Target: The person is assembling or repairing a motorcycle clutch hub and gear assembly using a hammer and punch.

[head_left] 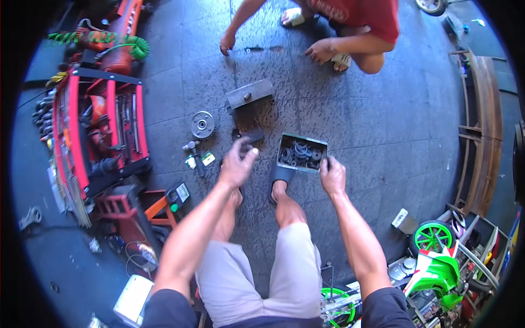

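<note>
A: Principal item?
B: Box (pixel 298 168), one; rectangular, open-topped, metal by its look. Located at the right hand (pixel 333 175), just left of its fingers; to the right of the left hand (pixel 236 167) and apart from it.

A: Contents?
B: Rings and curved pieces (pixel 300 153), dark, loose, many. Exact kind too small to tell.

A: State of the hands?
B: Right: thumb and fingers closed on the box's near right corner. Left: half curled, off the box; whether its fingertips pinch anything, cannot tell.

A: Handling notes?
B: Judged stiff and thin-walled, heavy for its bulk if the pieces are metal. Dark, possibly greasy surfaces suggest a slippery grip. Hardly fragile; the pieces would spill if tipped. Best hold: two opposite walls, kept level; one corner alone invites tilting.

A: Remaining entries?
B: Dark block (pixel 252 135), one, just beyond the left fingertips; contact cannot be told. Grey block (pixel 261 92), one, with a stud, farther ahead of the left hand. Toothed disc (pixel 203 125), one, ahead and left of it. Co-worker's hands (pixel 321 50), two, well ahead of both hands.
</note>
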{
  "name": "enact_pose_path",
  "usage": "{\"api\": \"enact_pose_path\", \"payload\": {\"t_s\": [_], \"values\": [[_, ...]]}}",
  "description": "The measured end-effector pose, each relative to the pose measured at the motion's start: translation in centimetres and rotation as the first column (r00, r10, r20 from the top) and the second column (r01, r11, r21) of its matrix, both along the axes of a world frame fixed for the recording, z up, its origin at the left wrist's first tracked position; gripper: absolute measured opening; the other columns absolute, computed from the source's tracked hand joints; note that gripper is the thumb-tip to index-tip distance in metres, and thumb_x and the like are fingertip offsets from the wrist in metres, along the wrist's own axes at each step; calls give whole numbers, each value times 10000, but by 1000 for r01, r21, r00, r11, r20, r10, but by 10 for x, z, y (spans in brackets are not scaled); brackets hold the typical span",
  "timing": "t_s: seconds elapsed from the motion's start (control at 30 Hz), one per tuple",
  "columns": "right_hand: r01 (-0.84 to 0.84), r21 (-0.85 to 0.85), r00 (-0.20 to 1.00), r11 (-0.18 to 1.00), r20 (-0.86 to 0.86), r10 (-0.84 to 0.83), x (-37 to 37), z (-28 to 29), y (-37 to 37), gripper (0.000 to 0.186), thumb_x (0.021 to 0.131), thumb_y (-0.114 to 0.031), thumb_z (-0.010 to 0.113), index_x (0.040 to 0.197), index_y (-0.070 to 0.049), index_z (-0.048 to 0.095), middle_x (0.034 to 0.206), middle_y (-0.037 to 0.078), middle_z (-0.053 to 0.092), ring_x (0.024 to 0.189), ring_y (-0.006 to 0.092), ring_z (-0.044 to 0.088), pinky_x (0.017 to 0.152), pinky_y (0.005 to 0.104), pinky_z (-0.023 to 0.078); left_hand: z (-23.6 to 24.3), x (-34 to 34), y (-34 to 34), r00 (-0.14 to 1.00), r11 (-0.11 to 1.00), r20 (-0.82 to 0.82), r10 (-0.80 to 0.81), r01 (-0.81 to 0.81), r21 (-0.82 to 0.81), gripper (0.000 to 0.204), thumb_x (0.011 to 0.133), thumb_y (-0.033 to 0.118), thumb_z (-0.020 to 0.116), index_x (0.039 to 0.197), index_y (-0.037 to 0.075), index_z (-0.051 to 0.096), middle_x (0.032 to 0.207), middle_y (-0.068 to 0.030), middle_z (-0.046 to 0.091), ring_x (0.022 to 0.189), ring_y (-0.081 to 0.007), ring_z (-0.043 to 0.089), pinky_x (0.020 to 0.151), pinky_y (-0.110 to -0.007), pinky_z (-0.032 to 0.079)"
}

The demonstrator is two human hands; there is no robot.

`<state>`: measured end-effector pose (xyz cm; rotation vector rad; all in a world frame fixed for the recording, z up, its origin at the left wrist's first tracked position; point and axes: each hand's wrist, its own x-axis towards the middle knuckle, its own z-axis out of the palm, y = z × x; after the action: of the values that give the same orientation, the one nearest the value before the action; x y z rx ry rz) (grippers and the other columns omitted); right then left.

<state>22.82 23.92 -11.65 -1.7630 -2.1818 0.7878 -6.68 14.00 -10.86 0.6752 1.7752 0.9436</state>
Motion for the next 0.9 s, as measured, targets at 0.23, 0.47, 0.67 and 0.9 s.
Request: {"api": "enact_pose_path", "payload": {"t_s": [0.23, 0.47, 0.67, 0.9], "values": [[136, -89, 989, 987, 76, -130, 5, -241, 11, 280, 960, -223, 604, 1038, 33, 684, 905, 300, 685, 869, 486, 670, 744, 526, 522, -141, -118, 54, 957, 973, -230, -176, 205, 109, 340, 990, 176, 642, 1284, 7, 613, 1080, -89, 707, 960, -132, 653, 863, -318, 536], [413, -64, 899, 909, -135, -418, 0, -308, -13, 305, 947, -111, 653, 1239, -24, 669, 1136, 224, 687, 969, 361, 692, 841, 452, 546, -215, -152, 79, 930, 910, -358, -81, 216, 354, 271, 964, 102, 643, 1207, -15, 645, 1090, -98, 678, 1023, -164, 640, 912, -311, 506], [-323, 145, 944, 935, 125, 306, -42, -274, 21, 455, 810, -63, 706, 1258, -137, 677, 1248, 168, 571, 1175, 360, 540, 1017, 475, 437, -222, -150, 60, 637, 905, -771, 21, 315, 285, 357, 844, 74, 724, 1189, 19, 651, 1178, -161, 636, 1064, -304, 622, 937, -394, 507], [-655, 16, 715, 756, 339, 612, -35, -285, 38, 397, 780, -110, 710, 1174, -153, 694, 1294, 167, 561, 1187, 376, 524, 971, 493, 423, -242, -147, 80, 503, 884, -864, -14, 410, 224, 748, 729, 222, 854, 1394, 69, 547, 1392, -187, 523, 1319, -395, 463, 1131, -501, 380]]}}
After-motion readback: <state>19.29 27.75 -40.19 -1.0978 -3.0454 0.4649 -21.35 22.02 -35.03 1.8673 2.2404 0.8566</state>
